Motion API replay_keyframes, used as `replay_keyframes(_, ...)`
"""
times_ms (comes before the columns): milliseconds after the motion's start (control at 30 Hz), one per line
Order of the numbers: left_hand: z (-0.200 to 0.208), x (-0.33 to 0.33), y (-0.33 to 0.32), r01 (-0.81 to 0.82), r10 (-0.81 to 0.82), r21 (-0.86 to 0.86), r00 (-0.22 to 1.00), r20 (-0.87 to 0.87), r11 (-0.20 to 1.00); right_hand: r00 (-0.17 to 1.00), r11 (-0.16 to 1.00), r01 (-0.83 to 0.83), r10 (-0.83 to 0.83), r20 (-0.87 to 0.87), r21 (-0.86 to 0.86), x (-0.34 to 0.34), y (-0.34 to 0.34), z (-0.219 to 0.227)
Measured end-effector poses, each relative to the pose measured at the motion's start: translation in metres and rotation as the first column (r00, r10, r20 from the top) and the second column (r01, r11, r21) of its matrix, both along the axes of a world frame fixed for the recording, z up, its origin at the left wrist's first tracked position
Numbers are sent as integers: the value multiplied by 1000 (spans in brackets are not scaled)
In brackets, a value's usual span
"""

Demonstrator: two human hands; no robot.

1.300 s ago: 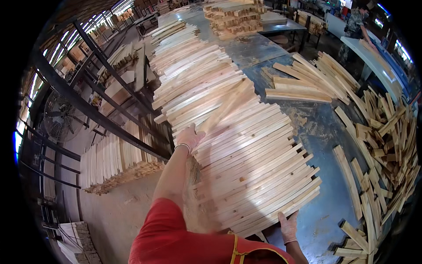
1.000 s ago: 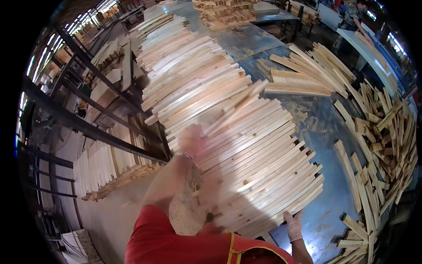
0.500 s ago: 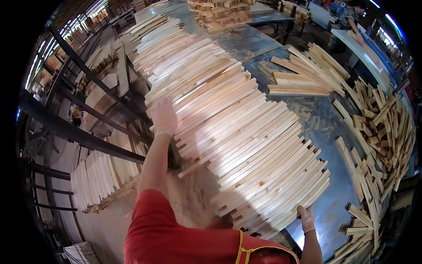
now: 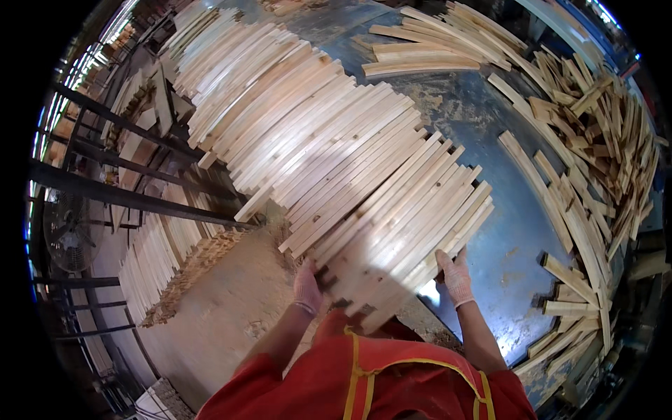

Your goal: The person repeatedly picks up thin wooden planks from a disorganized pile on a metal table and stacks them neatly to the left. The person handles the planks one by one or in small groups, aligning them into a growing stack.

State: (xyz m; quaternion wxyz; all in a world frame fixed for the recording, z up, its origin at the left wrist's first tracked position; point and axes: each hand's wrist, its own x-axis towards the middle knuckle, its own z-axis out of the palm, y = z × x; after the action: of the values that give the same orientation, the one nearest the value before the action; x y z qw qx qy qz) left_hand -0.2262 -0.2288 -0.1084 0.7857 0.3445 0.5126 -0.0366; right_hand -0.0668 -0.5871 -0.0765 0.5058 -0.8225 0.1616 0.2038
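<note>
Workshop floor looks dusty, runs along the left of our strip row. Metal table carries the row; bare blue-grey top shows to the row's right. Row = narrow wood strips laid side by side, ends uneven, stretching away from us.

We're at the row's near end, one hand per side. Left hand is at the left ends of the nearest strips; fingertips partly hidden by wood, so we can't tell if it's clamped or only pressing. Right hand is at the row's near right corner, thumb apart from the fingers and touching the edge strip; underside hidden, so can't confirm a closed grip either. Our read: opposed hands brace the strips across their length and stop the near ones spreading.

Dark gap seems to cross the row just beyond the hands, splitting off the near bunch. One stray strip sticks out past the row's left edge, probably laid a bit off.

Loose boards lie right of the row's far half, jumbled heap farther right; likely put there to leave the row its own lane. Neat stack sits left of the row, with black rails above it and a fan farther left.
</note>
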Motion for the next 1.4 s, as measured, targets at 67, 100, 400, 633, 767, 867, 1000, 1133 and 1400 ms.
replay_keyframes(67,-5,-40,3,543,-534,49,836,-122,838,989,989,52,-70,129,139,-2,-9,-13)
replay_keyframes(100,16,-31,-1,885,-853,295,439,-281,359,984,964,89,-125,130,252,-4,-23,-11)
replay_keyframes(400,58,181,-75,649,-704,715,379,-600,-260,957,907,-291,271,-108,-304,37,-64,22)
replay_keyframes(633,89,212,-105,670,-807,742,456,-374,35,995,966,73,-54,-81,249,30,-64,20)
replay_keyframes(767,178,240,-71,517,-845,855,474,-249,38,975,909,109,-176,133,402,46,-31,95)
replay_keyframes(867,261,272,-36,157,-872,985,489,-19,66,865,911,-9,-200,461,413,82,-5,176)
replay_keyframes(1000,307,321,42,-343,-803,925,498,328,166,606,915,-84,-268,749,395,137,89,250)
replay_keyframes(1133,279,373,144,-368,-882,920,382,278,131,610,951,-88,-183,771,296,182,147,204)
replay_keyframes(1400,72,331,365,-216,-341,268,469,-815,-939,749,615,-235,608,263,-752,105,317,6)
